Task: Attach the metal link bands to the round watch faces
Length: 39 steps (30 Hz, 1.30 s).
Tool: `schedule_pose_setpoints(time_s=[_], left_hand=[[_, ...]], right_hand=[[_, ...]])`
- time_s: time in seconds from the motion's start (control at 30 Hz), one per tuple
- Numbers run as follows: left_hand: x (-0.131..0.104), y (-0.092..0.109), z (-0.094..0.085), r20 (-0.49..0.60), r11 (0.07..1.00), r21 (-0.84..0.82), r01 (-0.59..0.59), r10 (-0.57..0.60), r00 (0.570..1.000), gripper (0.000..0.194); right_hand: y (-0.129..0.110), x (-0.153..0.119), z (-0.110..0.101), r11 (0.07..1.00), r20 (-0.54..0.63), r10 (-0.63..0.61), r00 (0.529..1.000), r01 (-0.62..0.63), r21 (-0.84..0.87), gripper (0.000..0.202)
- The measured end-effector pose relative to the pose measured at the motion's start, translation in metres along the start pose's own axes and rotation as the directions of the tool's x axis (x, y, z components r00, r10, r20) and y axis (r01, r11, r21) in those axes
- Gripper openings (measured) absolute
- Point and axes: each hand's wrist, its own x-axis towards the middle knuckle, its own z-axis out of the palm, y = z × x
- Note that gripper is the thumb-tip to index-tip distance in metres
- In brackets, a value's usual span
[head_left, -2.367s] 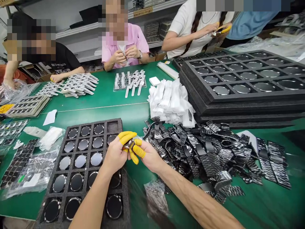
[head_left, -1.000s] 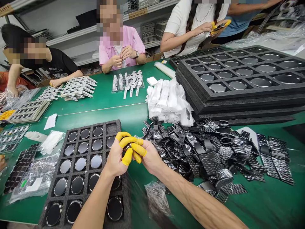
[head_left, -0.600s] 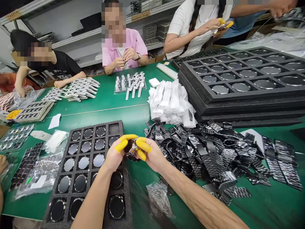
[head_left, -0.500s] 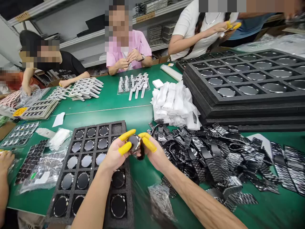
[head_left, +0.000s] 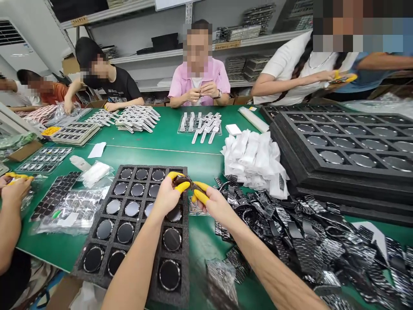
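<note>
Yellow finger cots cover fingertips on both my hands. My left hand (head_left: 169, 194) pinches a round dark watch (head_left: 183, 180), tilted nearly edge-on. Against the watch's right side, my right hand (head_left: 211, 201) closes on a dark narrow piece (head_left: 194, 186) that looks like a watch strap; the fingers hide most of it. Below my left arm lies a black foam tray (head_left: 186, 258) with round watch faces in its compartments. To the right of my right hand spreads a pile of black link watch straps (head_left: 290, 232).
Small plastic bags (head_left: 222, 275) lie right of the tray. White wrapped packets (head_left: 254, 159) and stacked foam trays (head_left: 303, 176) stand at the right. Left are bagged parts (head_left: 74, 206). Several co-workers sit around the green table (head_left: 145, 150), one co-worker's hands (head_left: 16, 187) at the left edge.
My view has tilted up and swung left, so the scene sits lower and further right. The watch has turned from showing its face to nearly edge-on between my hands.
</note>
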Motion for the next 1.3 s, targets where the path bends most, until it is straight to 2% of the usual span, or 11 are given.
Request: schedule_pose_setpoints(time_s=[0.1,0.2,0.3,0.5,0.67,0.8,0.93,1.03,1.13,1.2,1.3], left_hand=[[0.016,-0.002,-0.018,-0.011,0.882,0.431,-0.193,0.219,0.976,0.023],[0.028,-0.006,-0.032,0.035,0.647,0.734,-0.207,0.268,0.963,0.032],[0.029,-0.011,-0.038,0.069,0.592,0.786,-0.180,0.205,0.976,0.046],[0.016,-0.009,-0.033,0.121,0.483,0.858,-0.174,0.139,0.983,0.055],[0.010,-0.004,-0.028,0.121,0.440,0.883,-0.162,0.118,0.986,0.047],[0.003,0.006,-0.017,0.152,0.517,0.812,-0.269,0.257,0.954,0.044],[-0.012,0.012,0.007,0.331,0.608,0.662,-0.438,0.287,0.899,0.040],[-0.021,0.010,0.022,0.412,0.594,0.654,-0.469,0.241,0.879,0.038],[-0.023,0.004,0.027,0.425,0.650,0.611,-0.452,0.212,0.880,0.036],[-0.022,0.001,0.029,0.405,0.723,0.549,-0.420,0.209,0.890,0.038],[-0.022,-0.001,0.033,0.385,0.821,0.430,-0.376,0.210,0.899,0.047]], right_hand=[[-0.008,0.043,-0.010,0.919,-0.030,-0.249,0.968,0.227,-0.324,0.042],[-0.005,0.080,-0.022,0.607,0.129,-0.402,0.907,0.369,-0.704,0.045],[0.004,0.095,-0.027,0.352,0.309,-0.303,0.902,0.407,-0.843,0.057],[0.007,0.084,-0.028,0.201,0.422,-0.189,0.887,0.456,-0.867,0.062],[-0.003,0.063,-0.073,0.250,0.281,-0.231,0.931,0.336,-0.908,0.064],[0.005,0.037,-0.106,0.124,0.198,-0.031,0.980,0.201,-0.972,0.044],[0.019,0.020,-0.100,0.089,0.287,0.093,0.953,0.279,-0.956,0.034],[0.017,0.019,-0.092,0.072,0.283,0.101,0.954,0.277,-0.958,0.023],[-0.002,0.020,-0.101,0.072,0.223,0.051,0.974,0.219,-0.973,0.029],[-0.023,0.013,-0.109,0.112,0.167,-0.034,0.985,0.170,-0.979,0.034],[-0.058,-0.014,-0.108,0.372,0.111,-0.275,0.955,0.212,-0.904,0.029]])
